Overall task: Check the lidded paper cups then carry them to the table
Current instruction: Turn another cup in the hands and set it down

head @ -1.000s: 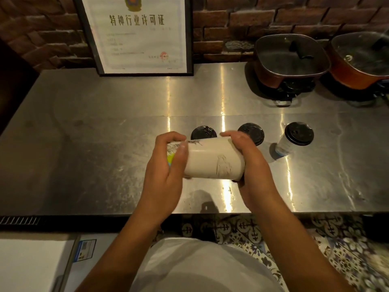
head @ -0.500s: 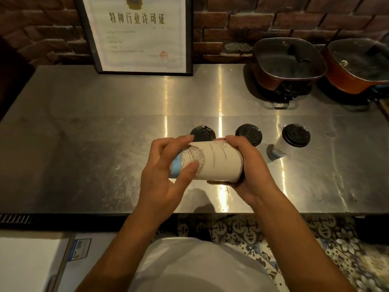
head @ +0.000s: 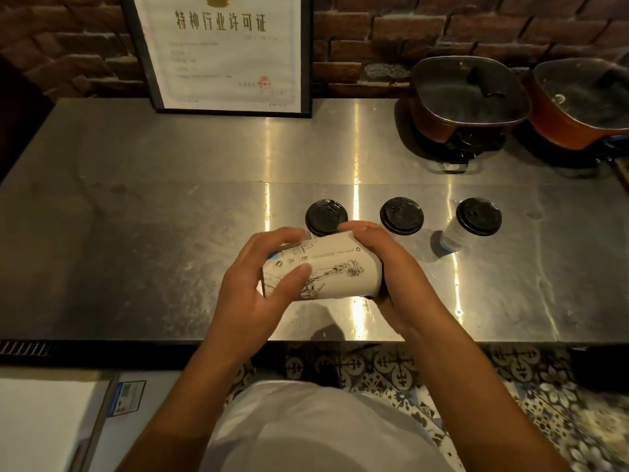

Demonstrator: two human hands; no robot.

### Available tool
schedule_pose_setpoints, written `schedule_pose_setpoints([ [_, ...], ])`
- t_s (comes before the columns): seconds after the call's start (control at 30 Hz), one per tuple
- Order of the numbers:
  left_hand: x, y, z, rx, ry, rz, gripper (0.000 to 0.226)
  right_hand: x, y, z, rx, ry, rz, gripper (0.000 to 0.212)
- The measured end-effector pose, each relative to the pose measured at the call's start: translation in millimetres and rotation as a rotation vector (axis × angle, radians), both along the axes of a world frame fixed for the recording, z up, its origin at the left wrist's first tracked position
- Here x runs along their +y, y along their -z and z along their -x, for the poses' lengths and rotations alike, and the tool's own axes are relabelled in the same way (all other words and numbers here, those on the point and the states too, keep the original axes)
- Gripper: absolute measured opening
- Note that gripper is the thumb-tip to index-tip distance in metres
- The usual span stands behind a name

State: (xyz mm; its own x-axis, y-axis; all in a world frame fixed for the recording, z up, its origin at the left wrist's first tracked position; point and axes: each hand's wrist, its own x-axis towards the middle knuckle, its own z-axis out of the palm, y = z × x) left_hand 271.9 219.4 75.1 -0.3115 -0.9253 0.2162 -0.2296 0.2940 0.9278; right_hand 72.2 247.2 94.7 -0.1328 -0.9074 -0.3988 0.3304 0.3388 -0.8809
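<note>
Here the left hand's fingers were curled over the base end of a printed paper cup, with the thumb laid across its near side, while the right hand cupped the wider, lidded end, its fingers wrapped round the rim so that the lid itself was hidden. The left hand and the right between them held the cup on its side, lifted clear of the steel counter.

The step in hand looked to be the check itself, and to do it well the cup wanted turning slowly between both palms, with light pressure only, since paper walls give and a squeeze near the rim could pop the lid. Whether the cup held liquid could not be told; tipped flat like this, a loose lid would leak, so the right hand did best to keep the lid pressed home.

Just beyond the held cup stood three more lidded cups in a row: the nearest black lid almost touching the fingertips, a second to its right, and a third cup further right, well apart from the hands. They looked still to be checked, so carrying was some way off.
</note>
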Motion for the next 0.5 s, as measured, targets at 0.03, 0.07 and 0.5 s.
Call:
schedule_pose_setpoints([
  [0.03, -0.4, -0.7, 2.6, -0.025, -0.02, 0.018, 0.025, -1.2, 1.3, -0.4, -0.028, -0.007, -0.041, 0.033],
  [0.07, -0.8, -1.2, 4.9, -0.019, -0.047, -0.004, 0.018, -1.0, 1.2, -2.3, -0.008, 0.006, -0.028, 0.032],
  [0.5, -5.2, 1.1, 11.7, -0.003, -0.008, -0.192, 0.044, 2.4, 8.9, 10.5, 0.074, 0.101, 0.165, 0.033],
])
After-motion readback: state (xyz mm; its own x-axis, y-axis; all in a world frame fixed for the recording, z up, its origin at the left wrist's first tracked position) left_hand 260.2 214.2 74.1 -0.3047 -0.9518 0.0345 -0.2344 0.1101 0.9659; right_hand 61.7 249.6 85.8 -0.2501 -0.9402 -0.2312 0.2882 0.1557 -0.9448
